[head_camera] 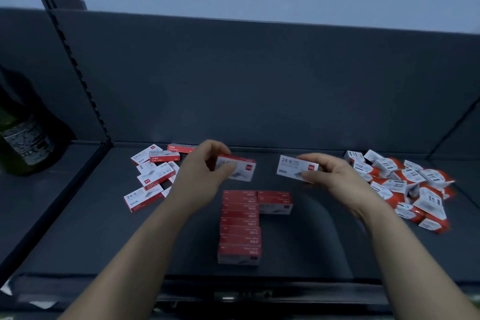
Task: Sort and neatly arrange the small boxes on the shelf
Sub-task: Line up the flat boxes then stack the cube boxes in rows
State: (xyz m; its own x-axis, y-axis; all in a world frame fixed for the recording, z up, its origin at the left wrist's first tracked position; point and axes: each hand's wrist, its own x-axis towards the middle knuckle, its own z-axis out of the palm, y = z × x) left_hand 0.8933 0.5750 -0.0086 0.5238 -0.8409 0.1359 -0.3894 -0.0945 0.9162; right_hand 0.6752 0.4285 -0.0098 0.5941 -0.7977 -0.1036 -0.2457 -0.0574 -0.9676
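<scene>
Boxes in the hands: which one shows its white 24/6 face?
The right-hand box, held by the right hand, white label facing the camera. The left-hand box, in the left hand, shows its red top edge instead.

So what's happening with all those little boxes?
A person is sorting small boxes on a dark shelf. The left hand holds one box, and the right hand holds a second box. A neat row stands in the middle, with a loose pile on the left and wrapped packs heaped on the right.
</scene>
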